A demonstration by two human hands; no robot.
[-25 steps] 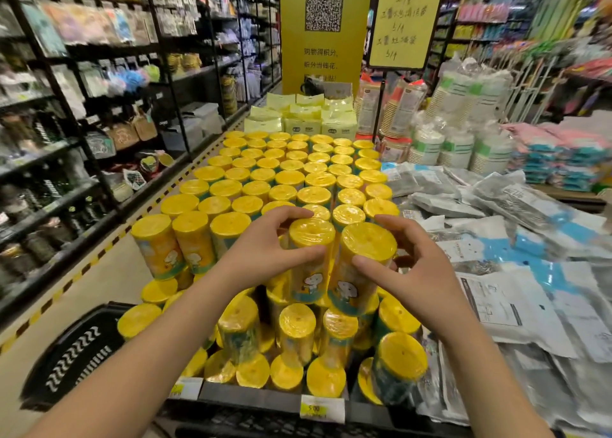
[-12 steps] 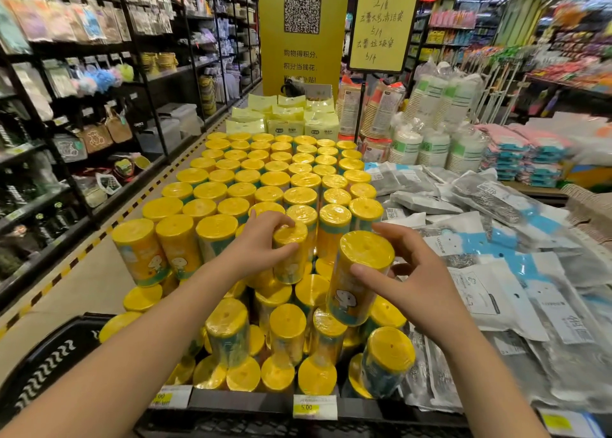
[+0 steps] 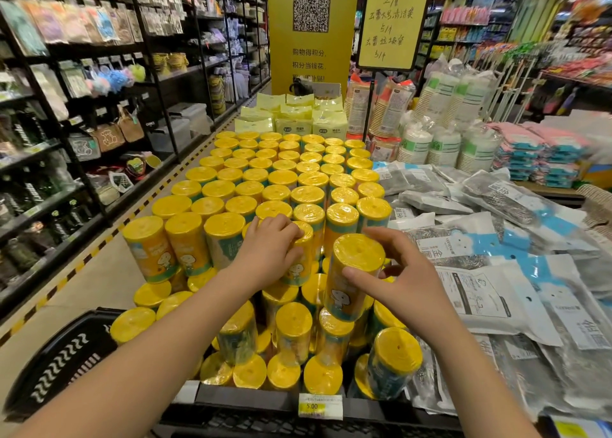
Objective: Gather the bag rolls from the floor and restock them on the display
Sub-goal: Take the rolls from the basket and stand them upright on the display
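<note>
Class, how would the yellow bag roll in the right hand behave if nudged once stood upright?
The bag roll is a tall cylinder, so it probably tips easily and then rolls. Its glossy wrap looks likely to be slippery.

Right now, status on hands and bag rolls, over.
Left hand grips a yellow-capped film-wrapped bag roll at the front of the stack. Right hand holds a second roll, tilted, beside it. Jumbled lower rolls underneath; nothing blocking.

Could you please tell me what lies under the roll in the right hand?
Below the roll that the right hand holds stand more yellow rolls of a lower layer. Whether its base rests on them cannot be seen; the roll itself covers that.
</note>
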